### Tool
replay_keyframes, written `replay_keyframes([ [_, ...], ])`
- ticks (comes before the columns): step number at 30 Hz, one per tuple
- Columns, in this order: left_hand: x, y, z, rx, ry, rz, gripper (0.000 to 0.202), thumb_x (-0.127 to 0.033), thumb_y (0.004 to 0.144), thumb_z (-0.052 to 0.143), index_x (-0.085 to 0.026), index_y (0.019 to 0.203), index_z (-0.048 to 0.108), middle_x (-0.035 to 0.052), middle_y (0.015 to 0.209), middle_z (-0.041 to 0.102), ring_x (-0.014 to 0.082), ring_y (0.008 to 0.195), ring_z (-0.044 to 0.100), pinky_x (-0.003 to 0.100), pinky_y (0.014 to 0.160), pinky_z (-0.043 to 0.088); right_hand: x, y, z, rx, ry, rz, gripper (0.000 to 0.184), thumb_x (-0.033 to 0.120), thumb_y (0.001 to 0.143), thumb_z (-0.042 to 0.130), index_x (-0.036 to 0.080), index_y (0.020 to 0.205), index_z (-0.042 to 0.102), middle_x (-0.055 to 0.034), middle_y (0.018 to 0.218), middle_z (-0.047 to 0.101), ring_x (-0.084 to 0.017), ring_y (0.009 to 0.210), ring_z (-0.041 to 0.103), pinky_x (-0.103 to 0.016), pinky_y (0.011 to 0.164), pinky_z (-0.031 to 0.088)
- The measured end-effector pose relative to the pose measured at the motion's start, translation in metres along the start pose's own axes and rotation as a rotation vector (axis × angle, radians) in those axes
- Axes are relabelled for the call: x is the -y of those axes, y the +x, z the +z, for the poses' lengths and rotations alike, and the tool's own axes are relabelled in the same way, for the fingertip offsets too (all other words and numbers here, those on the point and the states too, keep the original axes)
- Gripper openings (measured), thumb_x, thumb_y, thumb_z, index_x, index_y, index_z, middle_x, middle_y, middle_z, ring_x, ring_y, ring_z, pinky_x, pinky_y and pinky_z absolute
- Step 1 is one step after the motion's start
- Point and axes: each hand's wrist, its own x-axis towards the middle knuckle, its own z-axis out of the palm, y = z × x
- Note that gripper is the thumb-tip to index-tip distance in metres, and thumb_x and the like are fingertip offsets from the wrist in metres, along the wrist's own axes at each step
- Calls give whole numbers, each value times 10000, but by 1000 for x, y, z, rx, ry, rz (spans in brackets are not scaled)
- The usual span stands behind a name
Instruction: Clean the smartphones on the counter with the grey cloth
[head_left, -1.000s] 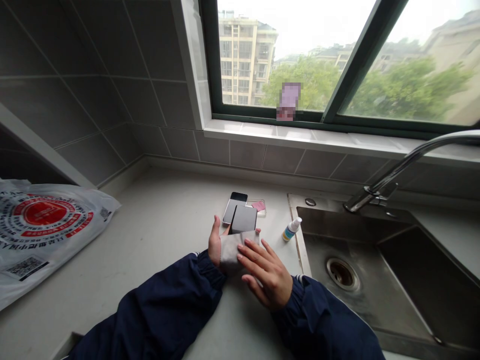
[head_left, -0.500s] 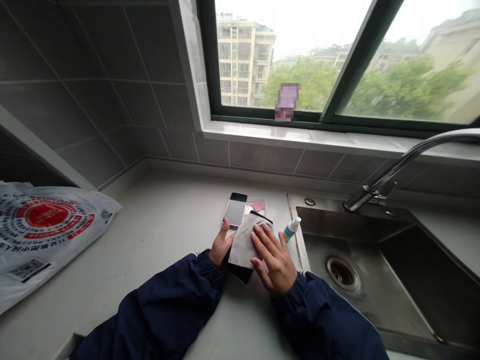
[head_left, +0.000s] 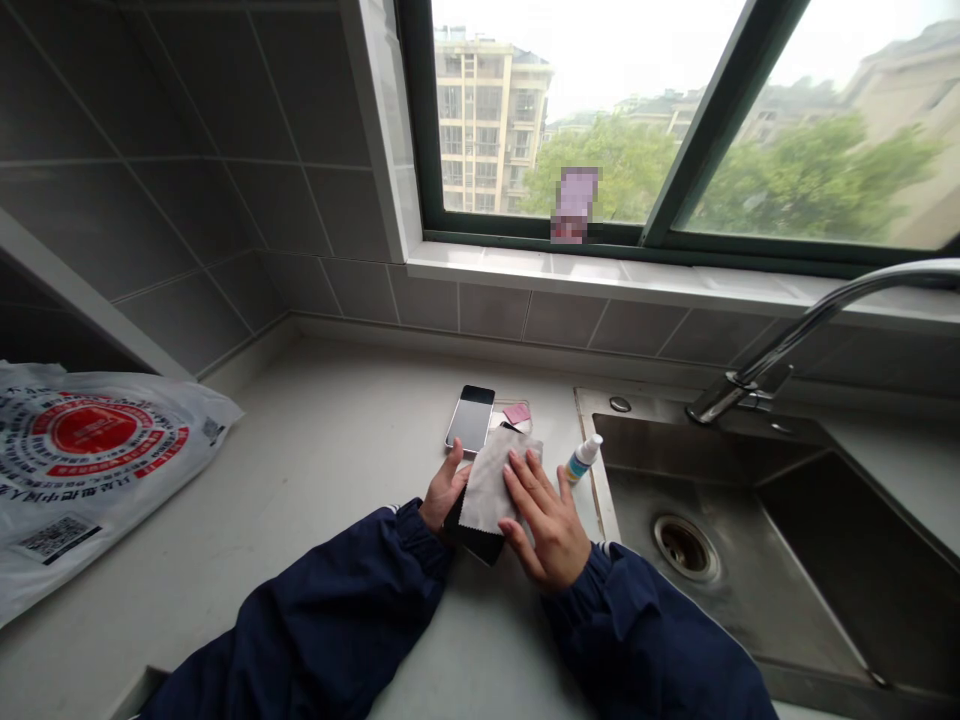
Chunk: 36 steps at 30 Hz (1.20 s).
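Observation:
A black phone (head_left: 480, 545), tilted, is gripped along its left edge by my left hand (head_left: 444, 488); the thumb shows while the other fingers are mostly hidden. Over most of that phone lies a light grey cloth (head_left: 486, 490) with a zigzag edge. My right hand (head_left: 551, 530) rests flat on the cloth, its fingers stretched out and slightly apart. Just beyond my left hand, another phone (head_left: 471, 420) with a silvery edge lies on the counter. A small white-capped spray bottle (head_left: 583, 458) with a blue and yellow label is close to my right fingertips.
Behind the cloth, a pink piece (head_left: 517, 413) lies on a clear, thin-edged item, partly covered. A steel sink (head_left: 727, 540) with a curved faucet (head_left: 780, 345) is at right. A printed plastic bag (head_left: 150, 430) sits on the counter (head_left: 315, 430) at left, below a window.
The cloth has shifted slightly up and right, covering more of the black phone's far end. Both hands stay almost in place.

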Motion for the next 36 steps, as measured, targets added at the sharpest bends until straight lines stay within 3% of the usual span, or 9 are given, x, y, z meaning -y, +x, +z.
replay_keyframes([
  [6, -1, -1, 11, -37, -93, 144, 860, -694, 889, 300, -10, 1398, 413, 238, 1175, 647, 305, 1108, 621, 432, 1051, 377, 12, 0, -9, 62, 77, -170, 513, 310, 955, 472, 139, 1434, 405, -135, 1492, 413, -308, 1437, 280, -626, 1167, 51],
  [11, -5, -4, 10, -188, -59, 211, 874, -704, 867, 354, -4, 1384, 435, 268, 1130, 659, 331, 962, 667, 473, 930, 460, 20, 2, -16, 55, 176, -268, 498, 311, 924, 527, 144, 1388, 456, -122, 1438, 492, -291, 1420, 325, -598, 1183, 92],
  [16, -6, -5, 7, -175, -96, 222, 852, -706, 873, 326, -35, 1383, 448, 258, 1154, 650, 363, 1032, 640, 524, 938, 446, 24, 2, -15, 66, 208, -277, 501, 331, 925, 520, 140, 1385, 464, -120, 1432, 501, -285, 1424, 317, -583, 1188, 97],
  [20, -5, -5, 1, -116, -92, 180, 893, -746, 857, 287, -53, 1401, 431, 243, 1149, 653, 355, 1010, 646, 526, 928, 444, 26, 1, -12, 143, 177, -267, 575, 383, 935, 496, 144, 1447, 394, -120, 1473, 447, -280, 1442, 273, -566, 1192, 60],
  [26, -1, -5, 5, -73, -44, 99, 1034, -828, 794, 252, 8, 1369, 450, 255, 1084, 671, 352, 1004, 645, 490, 922, 450, 28, 1, -10, 204, 142, -247, 632, 462, 950, 453, 155, 1489, 331, -103, 1537, 337, -274, 1464, 206, -530, 1199, 5],
  [32, 10, -5, 8, -70, 17, 105, 993, -834, 778, 309, -31, 1323, 516, 201, 1065, 698, 312, 1072, 635, 431, 1001, 421, 27, 1, -8, 191, 117, -234, 633, 443, 957, 443, 153, 1501, 302, -113, 1554, 296, -291, 1469, 183, -563, 1187, 0],
  [36, 18, -6, 1, -9, 10, -16, 1006, -868, 705, 401, -20, 1208, 599, 196, 1058, 700, 328, 1127, 612, 429, 1070, 371, 26, 3, -8, 175, 81, -212, 616, 412, 964, 455, 153, 1500, 297, -113, 1553, 300, -302, 1465, 196, -597, 1179, 13],
])
